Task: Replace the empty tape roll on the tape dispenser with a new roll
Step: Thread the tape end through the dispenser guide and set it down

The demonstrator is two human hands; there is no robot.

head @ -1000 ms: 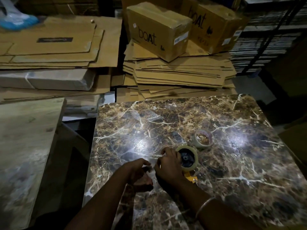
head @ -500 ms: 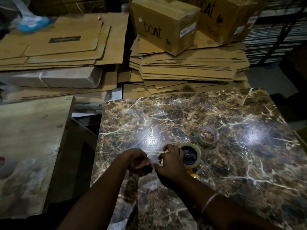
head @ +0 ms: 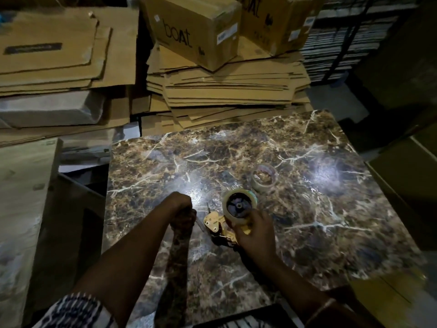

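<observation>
Dispenser (head: 218,224) gripped by right hand (head: 254,235); left hand (head: 183,214) fisted at nine o'clock (contents untellable). Tape is best drawn taut, kept straight.

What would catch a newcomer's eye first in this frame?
The yellow tape dispenser near the front of the marble table, with a tape roll mounted on it, held by the right hand while the left hand is clenched just beside it. Behind the dispenser an empty tape core sits on the table. Beyond the table, a box printed "boat" tops stacked flat cardboard.
</observation>
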